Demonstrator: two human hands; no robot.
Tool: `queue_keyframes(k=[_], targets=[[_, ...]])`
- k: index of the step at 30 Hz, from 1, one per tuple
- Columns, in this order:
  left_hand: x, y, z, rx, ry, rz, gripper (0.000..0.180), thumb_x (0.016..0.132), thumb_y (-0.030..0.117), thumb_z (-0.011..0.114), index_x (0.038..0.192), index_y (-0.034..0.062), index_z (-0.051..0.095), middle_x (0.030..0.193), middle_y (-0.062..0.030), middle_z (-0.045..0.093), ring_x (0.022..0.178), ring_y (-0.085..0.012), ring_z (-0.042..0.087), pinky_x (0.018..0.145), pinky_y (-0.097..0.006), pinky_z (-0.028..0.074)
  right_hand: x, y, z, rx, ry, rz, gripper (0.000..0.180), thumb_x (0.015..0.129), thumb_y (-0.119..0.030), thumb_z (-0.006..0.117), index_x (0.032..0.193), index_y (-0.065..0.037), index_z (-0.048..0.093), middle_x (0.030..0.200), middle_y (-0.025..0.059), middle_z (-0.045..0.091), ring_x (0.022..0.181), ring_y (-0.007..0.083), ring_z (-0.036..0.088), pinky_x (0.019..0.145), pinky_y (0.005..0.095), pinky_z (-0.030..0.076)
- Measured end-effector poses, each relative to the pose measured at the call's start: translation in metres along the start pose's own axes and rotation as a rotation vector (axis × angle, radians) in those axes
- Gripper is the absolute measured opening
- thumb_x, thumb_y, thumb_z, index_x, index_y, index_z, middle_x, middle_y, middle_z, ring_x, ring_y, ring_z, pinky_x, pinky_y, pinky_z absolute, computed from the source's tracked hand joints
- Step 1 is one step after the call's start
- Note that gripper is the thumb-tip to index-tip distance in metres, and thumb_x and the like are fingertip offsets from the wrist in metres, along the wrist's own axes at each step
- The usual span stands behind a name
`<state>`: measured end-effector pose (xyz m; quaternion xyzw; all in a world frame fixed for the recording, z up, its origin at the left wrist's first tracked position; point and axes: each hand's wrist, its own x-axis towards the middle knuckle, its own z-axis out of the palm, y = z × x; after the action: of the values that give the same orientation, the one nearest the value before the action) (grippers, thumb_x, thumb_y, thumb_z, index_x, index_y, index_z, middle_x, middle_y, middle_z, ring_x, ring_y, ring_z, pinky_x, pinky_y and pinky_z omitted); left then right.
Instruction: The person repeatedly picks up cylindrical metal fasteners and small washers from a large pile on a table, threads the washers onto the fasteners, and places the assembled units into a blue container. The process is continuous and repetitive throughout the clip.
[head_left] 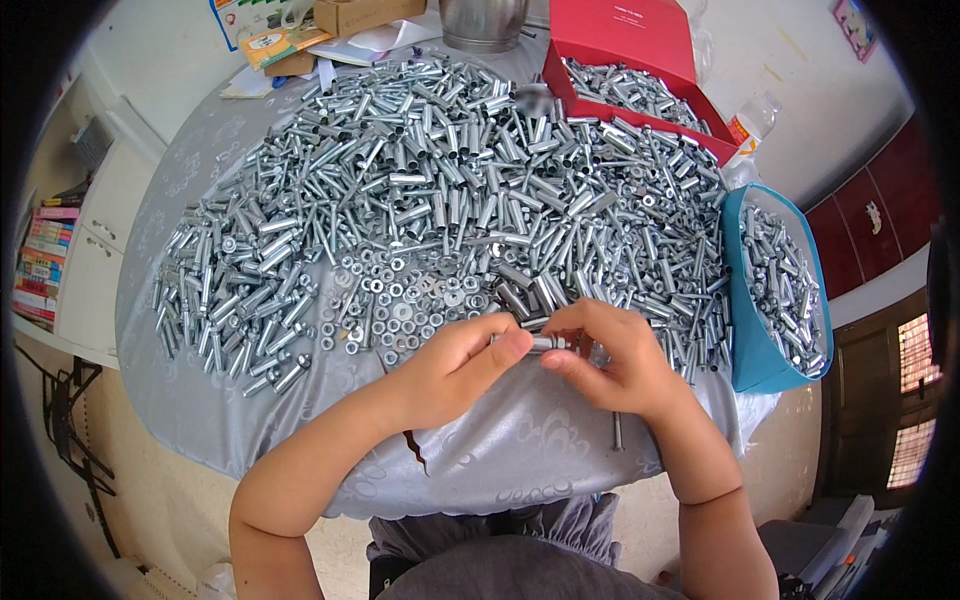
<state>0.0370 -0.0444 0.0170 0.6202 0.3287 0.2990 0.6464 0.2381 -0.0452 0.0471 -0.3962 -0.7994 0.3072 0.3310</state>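
My left hand (pixel 455 368) and my right hand (pixel 610 360) meet over the near edge of a round table, both pinching one short silver metal sleeve (pixel 548 343) between their fingertips. Just beyond the hands lies a patch of small nuts and washers (pixel 400 300). A huge heap of silver sleeves and bolts (pixel 450 170) covers most of the grey tablecloth (pixel 500 450). One loose bolt (pixel 618 430) lies near my right wrist at the table's edge.
A red box (pixel 640 60) at the back right holds several assembled bolts. A blue container (pixel 775 290) with more of them stands at the right edge. A metal pot (pixel 483 22), a cardboard box (pixel 365 14) and papers sit at the back. Bookshelf at far left.
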Motion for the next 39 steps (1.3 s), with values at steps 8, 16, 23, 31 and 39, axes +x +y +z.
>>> queue_keyframes(k=[8,16,23,31,39], targets=[[0.0,-0.001,0.002,0.007,0.025,0.015,0.034,0.093,0.034,0.044,0.082,0.003,0.051,0.062,0.0033,0.037,0.058,-0.0051,0.033,0.051,-0.023,0.03,-0.001,0.005,-0.002,0.01,-0.062,-0.082,0.019,0.08,-0.019,0.063,0.077,-0.001,0.059,0.063,0.0119,0.055,0.055,0.0257,0.055,0.049,0.0328,0.043],[0.0,-0.002,0.0,0.051,-0.016,-0.019,0.035,0.093,0.035,0.042,0.082,0.003,0.05,0.062,0.0016,0.037,0.059,-0.0064,0.033,0.052,-0.024,0.031,-0.004,0.007,-0.006,-0.021,-0.17,-0.049,0.021,0.081,-0.02,0.063,0.079,0.0,0.056,0.06,0.0115,0.052,0.052,0.0258,0.053,0.046,0.0333,0.041],[0.0,0.0,-0.002,0.136,-0.031,0.028,0.036,0.094,0.034,0.04,0.082,0.0007,0.049,0.064,-0.0045,0.04,0.06,-0.012,0.036,0.056,-0.027,0.034,-0.005,0.006,-0.004,-0.07,-0.167,-0.073,0.029,0.084,-0.027,0.058,0.073,-0.001,0.054,0.057,0.0133,0.05,0.051,0.0308,0.051,0.047,0.0368,0.04],[0.0,0.001,-0.003,0.457,0.036,0.267,0.032,0.091,0.03,0.046,0.079,0.0003,0.047,0.07,-0.0122,0.046,0.059,-0.0286,0.047,0.057,-0.035,0.039,-0.005,0.002,-0.005,0.196,-0.338,0.169,0.038,0.091,-0.029,0.047,0.066,0.0,0.049,0.055,0.0091,0.048,0.047,0.0213,0.046,0.048,0.0313,0.038],[-0.002,0.01,-0.006,0.572,0.165,0.396,0.026,0.088,0.026,0.051,0.079,0.0021,0.049,0.072,-0.0097,0.047,0.059,-0.024,0.05,0.054,-0.032,0.04,-0.006,0.002,-0.003,0.675,-0.317,0.299,0.038,0.094,-0.032,0.042,0.072,-0.003,0.054,0.057,0.0007,0.048,0.051,0.0081,0.046,0.048,0.0232,0.036]])
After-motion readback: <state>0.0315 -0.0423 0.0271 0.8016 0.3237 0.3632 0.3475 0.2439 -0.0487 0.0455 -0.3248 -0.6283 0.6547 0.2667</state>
